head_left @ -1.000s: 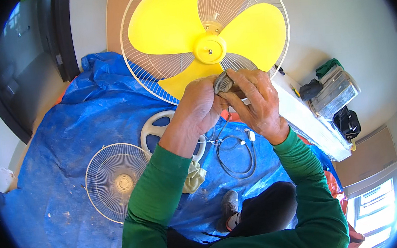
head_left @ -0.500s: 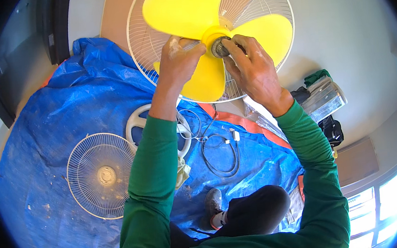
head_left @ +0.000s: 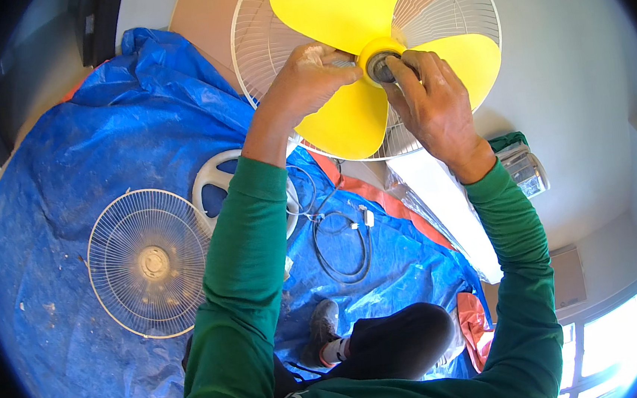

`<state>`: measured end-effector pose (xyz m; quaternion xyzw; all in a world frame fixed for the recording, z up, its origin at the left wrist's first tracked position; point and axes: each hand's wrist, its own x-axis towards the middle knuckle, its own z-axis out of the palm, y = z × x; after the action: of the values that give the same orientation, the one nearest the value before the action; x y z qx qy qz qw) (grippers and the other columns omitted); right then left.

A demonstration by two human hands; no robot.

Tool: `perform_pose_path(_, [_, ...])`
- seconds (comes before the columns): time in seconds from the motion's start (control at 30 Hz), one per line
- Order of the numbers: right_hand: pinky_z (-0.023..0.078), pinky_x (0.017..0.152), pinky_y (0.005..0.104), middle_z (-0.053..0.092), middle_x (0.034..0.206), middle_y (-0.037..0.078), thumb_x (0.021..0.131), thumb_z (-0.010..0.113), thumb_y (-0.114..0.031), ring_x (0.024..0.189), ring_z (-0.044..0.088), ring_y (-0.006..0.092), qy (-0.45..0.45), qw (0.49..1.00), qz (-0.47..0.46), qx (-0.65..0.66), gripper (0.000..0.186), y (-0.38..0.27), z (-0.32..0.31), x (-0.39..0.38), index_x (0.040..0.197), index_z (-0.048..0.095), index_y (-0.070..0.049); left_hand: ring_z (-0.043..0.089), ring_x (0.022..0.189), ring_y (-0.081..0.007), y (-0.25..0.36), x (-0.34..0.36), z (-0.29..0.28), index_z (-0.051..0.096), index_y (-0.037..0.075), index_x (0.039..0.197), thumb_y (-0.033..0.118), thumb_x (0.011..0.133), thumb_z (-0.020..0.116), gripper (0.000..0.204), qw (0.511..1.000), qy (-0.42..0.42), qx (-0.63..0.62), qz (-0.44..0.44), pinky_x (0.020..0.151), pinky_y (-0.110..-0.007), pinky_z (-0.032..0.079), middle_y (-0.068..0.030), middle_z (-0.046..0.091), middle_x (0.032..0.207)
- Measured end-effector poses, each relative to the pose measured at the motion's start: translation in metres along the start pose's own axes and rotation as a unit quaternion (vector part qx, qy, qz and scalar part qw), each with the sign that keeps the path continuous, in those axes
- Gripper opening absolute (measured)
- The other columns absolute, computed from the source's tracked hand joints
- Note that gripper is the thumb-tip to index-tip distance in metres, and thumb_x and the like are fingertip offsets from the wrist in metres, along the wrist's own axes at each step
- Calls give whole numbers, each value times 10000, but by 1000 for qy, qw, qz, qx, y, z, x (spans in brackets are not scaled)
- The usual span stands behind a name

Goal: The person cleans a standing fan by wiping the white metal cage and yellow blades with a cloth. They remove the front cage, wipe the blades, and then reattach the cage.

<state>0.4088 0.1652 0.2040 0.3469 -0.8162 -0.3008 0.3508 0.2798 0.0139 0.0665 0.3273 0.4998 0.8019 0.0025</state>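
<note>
At the top of the view a fan with yellow blades (head_left: pixel 329 0) stands in front of its white wire guard (head_left: pixel 245 32). My right hand (head_left: pixel 435 107) pinches a grey ribbed round knob (head_left: pixel 381 67) on the yellow hub, its fingertips at the centre. My left hand (head_left: pixel 300 84) is closed at the left blade's edge near the hub, its thumb reaching toward the hub; some of its fingertips are hidden behind the blade.
A blue tarp (head_left: pixel 43 220) spreads below, holding a loose wire guard (head_left: pixel 125 263), a white ring-shaped base (head_left: pixel 212 174) and coiled cables (head_left: pixel 343 275). At right are a long white wrapped item (head_left: pixel 440 219), orange sheeting (head_left: pixel 475 329) and a clear container (head_left: pixel 526 171). My legs (head_left: pixel 397 342) are below.
Both hands have come apart: my left moved up onto the blade, my right carried the grey knob from between my hands onto the hub. The view has shifted, with the fan now farther right.
</note>
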Motion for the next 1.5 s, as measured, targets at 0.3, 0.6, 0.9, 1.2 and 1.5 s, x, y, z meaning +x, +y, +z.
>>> perform_pose_path(0.3, [494,626,376,650,871,95,793,948,-331,730,676,253,-22,994,44,-95,396,0,-1,10,955,710,-60,789,1142,-253,9,-4,4,742,-12,1374,236,982,862,480,1000,-1,-7,13,1009,-373,632,-165,800,1311])
perform_pose_path(0.6, [540,650,386,708,956,98,820,933,-276,788,723,262,-4,997,-55,-49,413,8,-6,8,1108,730,-60,789,1141,-242,7,-1,3,752,-9,1372,239,1012,831,444,999,6,0,31,1007,-371,625,-169,806,1302])
perform_pose_path(0.9, [590,687,374,724,1076,113,857,899,-298,854,753,266,-62,997,37,-42,398,4,-7,2,1162,751,-90,799,1121,-247,0,0,8,758,-7,1370,242,1044,796,412,998,26,-13,49,989,-375,633,-160,806,1313])
perform_pose_path(1.2, [621,716,391,711,1206,124,838,864,-162,932,748,265,-82,996,-18,-40,552,-1,0,-9,1374,746,-108,797,1139,-252,-3,-1,11,764,1,1367,239,1032,813,414,998,60,-8,2,1009,-377,637,-153,810,1300])
perform_pose_path(1.5, [658,757,376,669,1276,160,849,812,-102,1009,747,296,-58,998,-26,12,579,8,20,-31,1420,720,-71,806,1111,-241,1,-2,10,768,-19,1351,241,1012,835,433,999,47,-18,7,981,-371,647,-172,816,1272])
